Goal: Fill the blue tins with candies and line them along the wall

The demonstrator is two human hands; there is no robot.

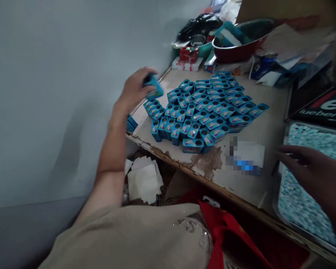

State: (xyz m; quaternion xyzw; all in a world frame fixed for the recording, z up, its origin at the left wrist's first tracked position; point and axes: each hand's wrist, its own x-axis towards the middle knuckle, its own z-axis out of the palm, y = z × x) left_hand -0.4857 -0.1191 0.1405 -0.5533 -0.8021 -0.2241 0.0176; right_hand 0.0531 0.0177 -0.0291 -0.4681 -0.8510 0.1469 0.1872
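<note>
My left hand (134,89) is raised at the table's left edge, its fingers closed round a small blue box (154,86). Just right of it, many similar blue boxes (200,108) stand grouped on the table, most with a dark round hole in the top. A few more blue boxes (131,123) show behind my left forearm. Over the left side of a clear tray (278,203) hangs my right hand (308,168), dim and blurred, fingers stretched out to the left. Pale blue candy pieces (302,213) fill that tray.
A red bowl (235,52) and a black plastic bag (198,28) crowd the back. Behind the tray stands a black printed carton (322,108). The worn wooden table edge (179,166) runs in front of me; pale sheets (145,179) lie below it. A wall (58,93) rises at left.
</note>
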